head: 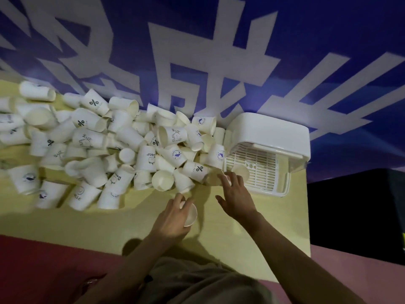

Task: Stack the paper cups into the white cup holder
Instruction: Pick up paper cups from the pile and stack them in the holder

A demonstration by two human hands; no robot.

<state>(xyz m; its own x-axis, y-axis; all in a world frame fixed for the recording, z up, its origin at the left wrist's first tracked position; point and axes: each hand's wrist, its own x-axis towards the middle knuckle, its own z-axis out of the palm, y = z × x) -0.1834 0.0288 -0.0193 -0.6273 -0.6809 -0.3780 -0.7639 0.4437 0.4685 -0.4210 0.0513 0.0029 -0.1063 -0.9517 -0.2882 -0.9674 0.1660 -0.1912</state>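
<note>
From the head camera, a pale yellow surface (252, 238) carries a big jumbled heap of paper cups (98, 150), most lying on their sides, some plain and some printed with small marks, spreading from the far left edge across to the white cup holder (269, 137) at the right. The holder has a rounded closed top at the back and a slotted white grid tray at the front, and one cup (241, 173) lies on that tray at its left edge. The left hand (173, 218) has its fingers curled around a single paper cup (190, 215), held just above the surface with its open mouth facing right. The right hand (235, 194) reaches forward with fingers spread and fairly straight, its fingertips touching the blurred cups at the tray's near-left corner, gripping nothing that can be made out. A blue wall (328, 29) with large white characters rises behind.
</note>
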